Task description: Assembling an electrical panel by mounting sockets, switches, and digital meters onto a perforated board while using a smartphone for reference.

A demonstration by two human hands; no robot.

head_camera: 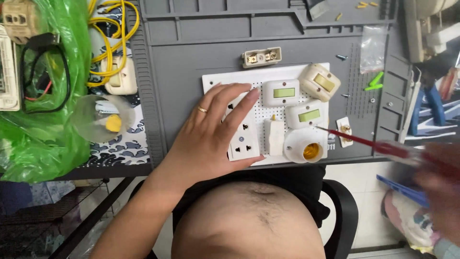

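Head view, looking down: left hand (211, 136) lies flat, fingers spread wide, on the left part of a white perforated board (258, 112), palm covering its lower left corner, fingertips reaching toward the top edge; gold ring on one finger. Board sits on a grey work mat (191, 62), long axis running left-right across the frame. Mounted on the board: a white socket strip (244, 136) half under the hand, two white switches with green rockers (282, 92) (306, 115), a cream switch (320, 82) tilted at the top right corner, a white lamp holder (306, 149) with a yellow core at the lower right. Right hand (441, 192) is blurred at the frame's right edge, closed around a red screwdriver (364, 143); grip detail is too smeared to read. Screwdriver's long axis slants up-left, tip pointing at the board's right edge near the lower green switch. Green plastic bag (43, 120) and yellow wires (112, 38) lie off to the left.
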